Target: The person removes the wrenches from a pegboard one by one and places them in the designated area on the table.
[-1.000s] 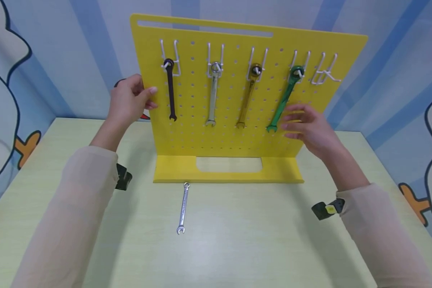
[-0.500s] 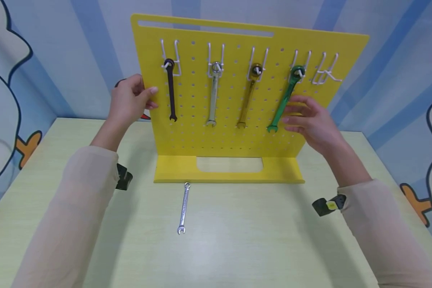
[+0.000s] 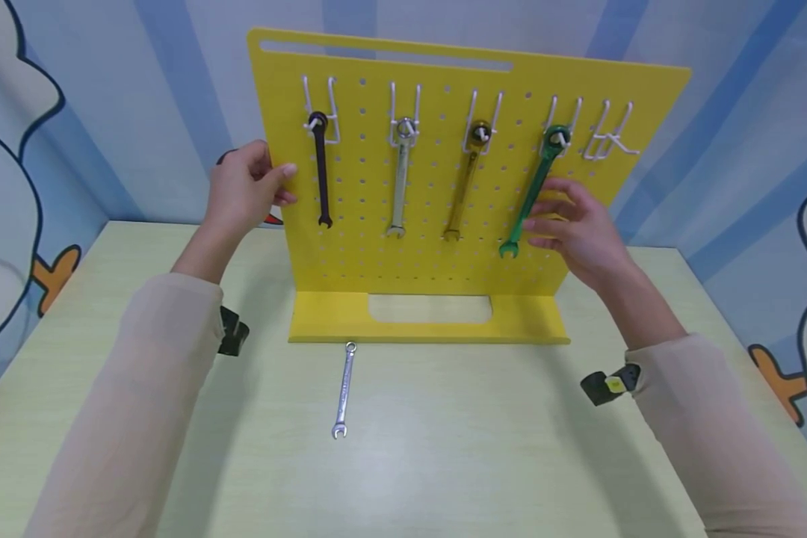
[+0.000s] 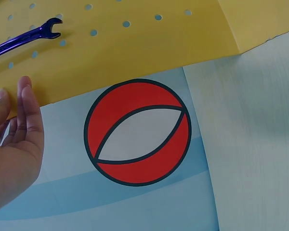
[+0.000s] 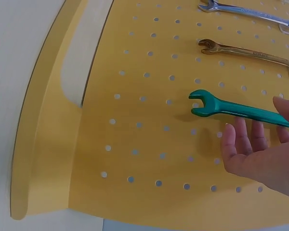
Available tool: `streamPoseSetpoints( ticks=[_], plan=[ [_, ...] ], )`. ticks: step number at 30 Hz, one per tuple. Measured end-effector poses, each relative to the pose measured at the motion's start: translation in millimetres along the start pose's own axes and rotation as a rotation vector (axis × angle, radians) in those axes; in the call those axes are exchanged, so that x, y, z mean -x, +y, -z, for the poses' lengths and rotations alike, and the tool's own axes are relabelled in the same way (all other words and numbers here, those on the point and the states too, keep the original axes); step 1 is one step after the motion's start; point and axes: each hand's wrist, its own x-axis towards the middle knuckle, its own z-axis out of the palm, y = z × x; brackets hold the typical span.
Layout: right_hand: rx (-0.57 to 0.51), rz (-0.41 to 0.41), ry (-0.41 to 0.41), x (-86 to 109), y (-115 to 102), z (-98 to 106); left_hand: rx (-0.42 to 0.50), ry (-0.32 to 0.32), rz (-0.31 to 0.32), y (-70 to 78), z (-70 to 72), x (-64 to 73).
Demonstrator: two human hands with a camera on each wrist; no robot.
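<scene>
While the left hand (image 3: pixel 238 187) reaches in from the left of the frame, wrist bent, its thumb lies on the front of the yellow pegboard (image 3: pixel 612 82) and other fingers go behind, pinching the side edge. Coming in from the right, the right hand (image 3: pixel 583 232) has its thumb and slightly spread fingertips closed on the shank of the green wrench (image 5: pixel 236 109), right of centre in the upper half, its ring end around a hook prong.

Compared with half a second ago, the green wrench's forked end sits a little lower in the head view; the left hand has kept its hold on the same edge.

Smooth and matt, the pegboard is dotted with rows of round holes and has a long slot along its top. Left of the green wrench hang a glossy black wrench (image 3: pixel 321 168), a chrome wrench (image 3: pixel 400 183) and a gold wrench (image 3: pixel 464 190), each on bent white wire. Below the board, left of centre, a small shiny wrench (image 3: pixel 344 388) lies on the pale, faintly grained table (image 3: pixel 444 463).
</scene>
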Motion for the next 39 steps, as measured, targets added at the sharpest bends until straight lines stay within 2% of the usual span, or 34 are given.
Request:
streamPoseSetpoints(
  ticks=[6,13,27,32,39],
  plan=[
    [0.091,0.015,0.003,0.7,-3.2,-2.1,0.004,-0.001,0.008,0.1,0.0,-0.7],
    [0.147,0.040,0.005,0.4,-4.9,-2.3,-0.014,-0.002,0.003,0.4,0.2,-0.4],
    [0.125,0.080,-0.037,2.5,-7.5,-1.0,-0.010,0.009,-0.005,-0.6,-0.5,-0.4],
    [0.106,0.076,-0.047,3.8,-9.0,-0.5,-0.013,0.012,-0.008,-0.5,-0.6,-0.1],
    [0.134,0.058,-0.050,6.4,-12.0,-0.8,-0.018,0.007,-0.008,0.3,-0.2,0.2]
  ],
)
